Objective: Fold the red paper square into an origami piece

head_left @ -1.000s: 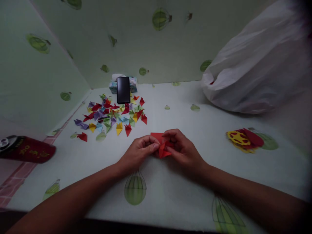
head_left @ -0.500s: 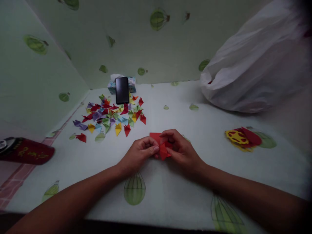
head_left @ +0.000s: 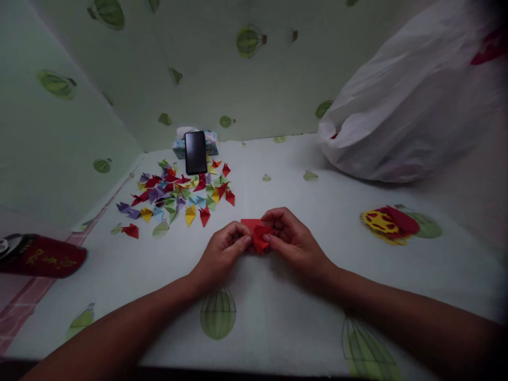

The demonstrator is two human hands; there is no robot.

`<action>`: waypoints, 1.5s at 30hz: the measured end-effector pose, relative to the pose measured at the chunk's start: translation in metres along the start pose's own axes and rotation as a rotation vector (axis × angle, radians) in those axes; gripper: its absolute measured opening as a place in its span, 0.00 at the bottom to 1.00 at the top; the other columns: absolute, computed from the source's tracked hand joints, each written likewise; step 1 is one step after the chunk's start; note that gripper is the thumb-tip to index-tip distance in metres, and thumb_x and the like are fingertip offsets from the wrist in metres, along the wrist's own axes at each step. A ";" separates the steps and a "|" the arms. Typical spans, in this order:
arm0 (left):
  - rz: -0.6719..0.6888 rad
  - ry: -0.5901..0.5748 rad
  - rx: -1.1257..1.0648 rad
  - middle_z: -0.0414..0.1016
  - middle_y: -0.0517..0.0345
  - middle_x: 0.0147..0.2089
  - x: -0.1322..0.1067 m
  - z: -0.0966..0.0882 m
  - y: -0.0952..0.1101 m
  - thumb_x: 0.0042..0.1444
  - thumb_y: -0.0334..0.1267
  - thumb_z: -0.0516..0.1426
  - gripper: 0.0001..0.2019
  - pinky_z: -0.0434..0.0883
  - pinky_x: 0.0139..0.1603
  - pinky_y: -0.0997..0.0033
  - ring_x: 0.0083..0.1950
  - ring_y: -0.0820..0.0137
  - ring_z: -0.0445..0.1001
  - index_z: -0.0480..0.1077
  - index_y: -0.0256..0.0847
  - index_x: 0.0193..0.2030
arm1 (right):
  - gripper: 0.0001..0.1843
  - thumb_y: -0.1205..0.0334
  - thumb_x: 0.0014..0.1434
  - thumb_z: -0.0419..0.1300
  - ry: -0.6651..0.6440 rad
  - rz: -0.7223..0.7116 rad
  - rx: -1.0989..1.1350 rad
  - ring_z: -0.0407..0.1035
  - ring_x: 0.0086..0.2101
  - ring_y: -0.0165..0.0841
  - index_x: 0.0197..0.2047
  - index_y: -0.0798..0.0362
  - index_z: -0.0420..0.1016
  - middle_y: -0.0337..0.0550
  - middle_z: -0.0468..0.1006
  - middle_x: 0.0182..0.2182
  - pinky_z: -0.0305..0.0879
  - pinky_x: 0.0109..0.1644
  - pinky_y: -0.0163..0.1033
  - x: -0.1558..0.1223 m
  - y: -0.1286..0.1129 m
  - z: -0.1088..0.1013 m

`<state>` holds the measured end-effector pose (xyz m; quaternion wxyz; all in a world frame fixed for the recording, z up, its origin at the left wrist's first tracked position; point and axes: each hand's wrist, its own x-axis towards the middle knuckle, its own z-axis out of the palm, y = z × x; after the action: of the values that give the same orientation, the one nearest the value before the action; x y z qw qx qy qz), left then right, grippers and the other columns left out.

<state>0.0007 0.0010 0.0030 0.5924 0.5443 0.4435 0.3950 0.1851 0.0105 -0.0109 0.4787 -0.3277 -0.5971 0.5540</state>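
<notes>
A partly folded sheet of red origami paper (head_left: pixel 260 238) is held between both hands, low over the middle of the table. My left hand (head_left: pixel 228 246) pinches its left side between thumb and curled fingers. On the right side, my right hand (head_left: pixel 289 235) grips the paper with the thumb in front and the fingers bent behind. One flat flap stands up at the back, and a raised, creased part faces me. Some of the folds are hidden by the fingers. Beyond my left hand lies a spread of small folded paper cranes (head_left: pixel 170 193) in several colours.
A black phone (head_left: pixel 196 152) leans on a tissue box (head_left: pixel 179 145) behind the cranes. A red can (head_left: pixel 45 255) lies at the left edge. On the right are a white plastic bag (head_left: pixel 381 121) and yellow and red cutouts (head_left: pixel 383 222). Walls rise behind and left.
My right thumb has shifted inward over the red paper, and its front flap now looks more raised and crumpled. The hands have moved slightly closer together. The whole view has shifted a little.
</notes>
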 end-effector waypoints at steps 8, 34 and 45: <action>0.010 0.019 -0.051 0.75 0.59 0.32 -0.001 0.004 0.000 0.55 0.40 0.64 0.09 0.70 0.41 0.70 0.35 0.71 0.74 0.69 0.38 0.36 | 0.12 0.70 0.60 0.56 0.001 -0.078 -0.138 0.72 0.38 0.31 0.46 0.49 0.66 0.41 0.73 0.38 0.72 0.40 0.37 0.000 0.001 -0.003; 0.089 0.210 0.008 0.78 0.59 0.34 -0.002 0.003 0.004 0.52 0.39 0.66 0.06 0.73 0.43 0.70 0.37 0.70 0.75 0.76 0.40 0.32 | 0.04 0.63 0.64 0.60 -0.010 -0.262 -0.314 0.70 0.41 0.35 0.43 0.50 0.73 0.45 0.72 0.42 0.69 0.43 0.42 -0.001 -0.011 -0.007; 0.201 0.162 -0.040 0.79 0.57 0.37 -0.001 0.002 -0.005 0.53 0.35 0.66 0.05 0.72 0.43 0.73 0.40 0.71 0.75 0.75 0.39 0.32 | 0.05 0.69 0.64 0.59 -0.034 -0.246 -0.298 0.72 0.40 0.35 0.39 0.52 0.76 0.45 0.76 0.39 0.68 0.44 0.43 0.000 -0.007 -0.007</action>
<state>0.0025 -0.0017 -0.0022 0.5228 0.5403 0.4252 0.5040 0.1929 0.0113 -0.0043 0.4786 -0.3102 -0.7162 0.4022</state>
